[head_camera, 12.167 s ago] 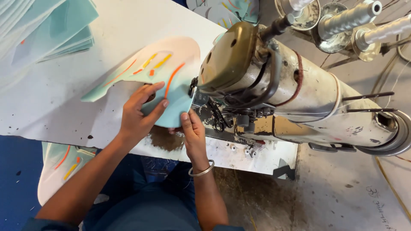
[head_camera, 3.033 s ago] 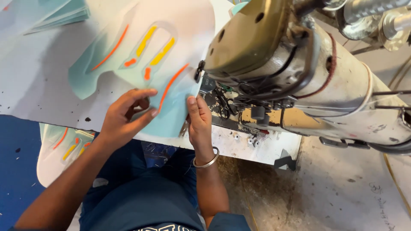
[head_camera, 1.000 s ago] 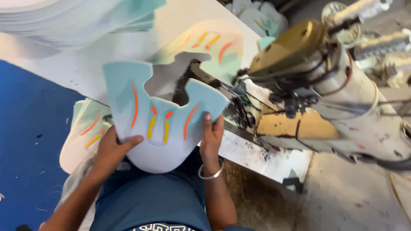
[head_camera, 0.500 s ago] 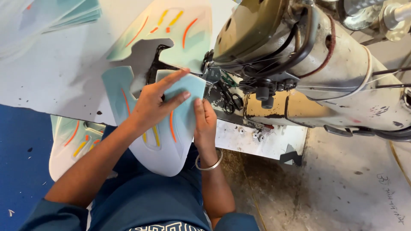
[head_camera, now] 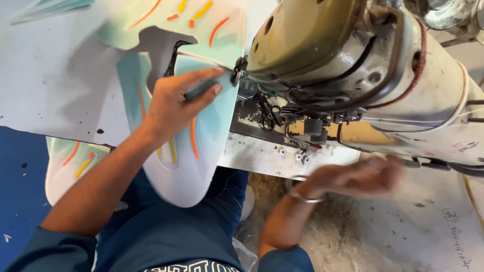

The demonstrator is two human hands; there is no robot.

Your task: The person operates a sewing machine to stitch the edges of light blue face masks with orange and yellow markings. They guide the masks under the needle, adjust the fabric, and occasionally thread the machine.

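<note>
Pale teal fabric piece (head_camera: 201, 146) with orange stripes lies half off the white table (head_camera: 50, 95), pressed flat by the open left hand (head_camera: 174, 103), touching the sewing machine (head_camera: 353, 65) at three o'clock. Right hand (head_camera: 360, 176), blurred at four o'clock, holds nothing; a bangle (head_camera: 305, 197) circles its wrist.

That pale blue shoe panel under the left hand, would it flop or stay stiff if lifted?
The shoe panel probably flexes rather than holds rigid: it hangs past the table edge and looks thin. Likely light, since the left hand pins it with flat fingers alone.

Left hand (head_camera: 174, 103) presses teal shoe piece (head_camera: 194, 151) beside sewing machine (head_camera: 353, 75).
</note>
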